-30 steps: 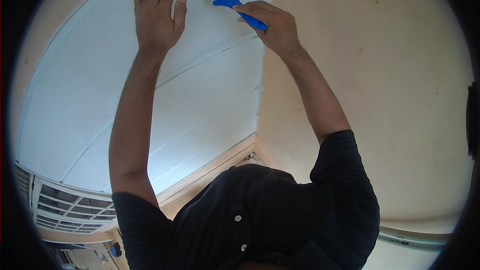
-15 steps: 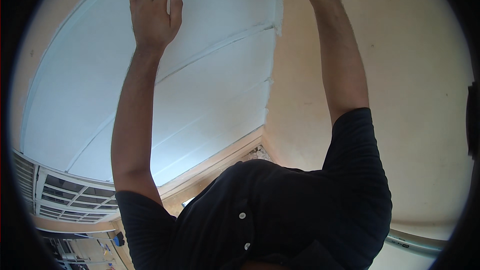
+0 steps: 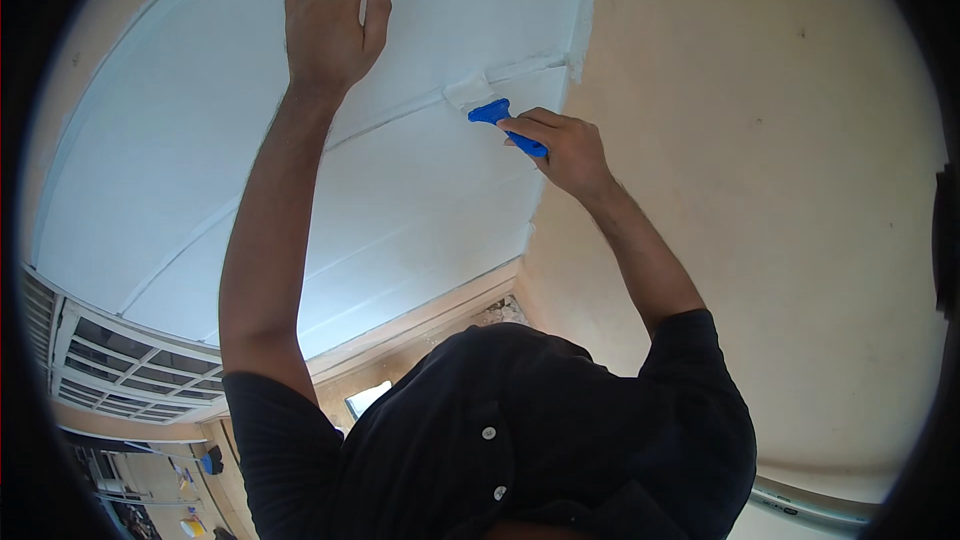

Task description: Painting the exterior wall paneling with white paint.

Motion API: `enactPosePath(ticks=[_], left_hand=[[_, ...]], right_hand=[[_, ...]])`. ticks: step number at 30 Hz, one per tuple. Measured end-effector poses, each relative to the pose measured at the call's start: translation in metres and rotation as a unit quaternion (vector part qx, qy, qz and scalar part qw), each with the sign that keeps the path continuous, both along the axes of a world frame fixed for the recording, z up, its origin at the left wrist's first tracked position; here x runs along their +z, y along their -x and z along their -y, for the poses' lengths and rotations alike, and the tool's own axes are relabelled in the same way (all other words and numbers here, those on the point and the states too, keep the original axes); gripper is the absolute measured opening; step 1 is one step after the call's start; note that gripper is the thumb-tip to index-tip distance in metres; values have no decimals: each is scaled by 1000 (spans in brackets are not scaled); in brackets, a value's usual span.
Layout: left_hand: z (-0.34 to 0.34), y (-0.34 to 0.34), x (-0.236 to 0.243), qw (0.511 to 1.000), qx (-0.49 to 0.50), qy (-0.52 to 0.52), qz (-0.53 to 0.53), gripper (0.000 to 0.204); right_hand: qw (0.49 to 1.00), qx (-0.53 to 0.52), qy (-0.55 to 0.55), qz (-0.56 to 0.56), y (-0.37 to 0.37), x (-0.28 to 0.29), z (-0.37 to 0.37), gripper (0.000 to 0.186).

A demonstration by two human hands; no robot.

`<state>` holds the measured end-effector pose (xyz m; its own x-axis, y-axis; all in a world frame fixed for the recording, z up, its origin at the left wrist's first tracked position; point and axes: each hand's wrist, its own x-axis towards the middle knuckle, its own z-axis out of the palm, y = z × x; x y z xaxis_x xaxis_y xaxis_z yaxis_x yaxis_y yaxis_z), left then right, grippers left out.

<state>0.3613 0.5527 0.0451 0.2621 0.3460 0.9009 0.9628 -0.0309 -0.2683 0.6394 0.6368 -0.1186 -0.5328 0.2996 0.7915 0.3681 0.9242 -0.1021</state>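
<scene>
My right hand grips a putty knife by its blue handle. Its wide, pale blade lies on the white panelled surface, across a seam that runs between two panels. To the left, my left hand is raised with fingers stretched out and thumb apart, holding nothing. It appears to rest flat against the white panel, though contact is hard to make out; the fingertips reach the top edge of the view.
A beige wall meets the white panels along a rough, smeared edge. White-framed window panes stand at the lower left. A long pale curved fixture runs at the lower right. Assorted small items show at the bottom left.
My right hand has come down from the top edge into view, bringing the putty knife onto the seam. The left hand stays spread, shifted slightly right in the picture.
</scene>
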Motion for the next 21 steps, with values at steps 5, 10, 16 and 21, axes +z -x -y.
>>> enactPosePath(ticks=[5, 10, 16, 21], left_hand=[[1, -2, 1, 1000, -5, 3, 10, 59], [3, -3, 5, 1000, -6, -14, 8, 60], [10, 2, 8, 999, 1, -31, 24, 62], [28, 19, 4, 998, 31, -39, 38, 63]], right_hand=[[999, -13, 35, 16, 12, 71, -15, 23], [988, 54, -68, -126, 28, 185, -10, 27], [950, 24, -260, -173, 51, 173, -18, 27], [980, 54, -185, -49, 47, 49, 17, 32]])
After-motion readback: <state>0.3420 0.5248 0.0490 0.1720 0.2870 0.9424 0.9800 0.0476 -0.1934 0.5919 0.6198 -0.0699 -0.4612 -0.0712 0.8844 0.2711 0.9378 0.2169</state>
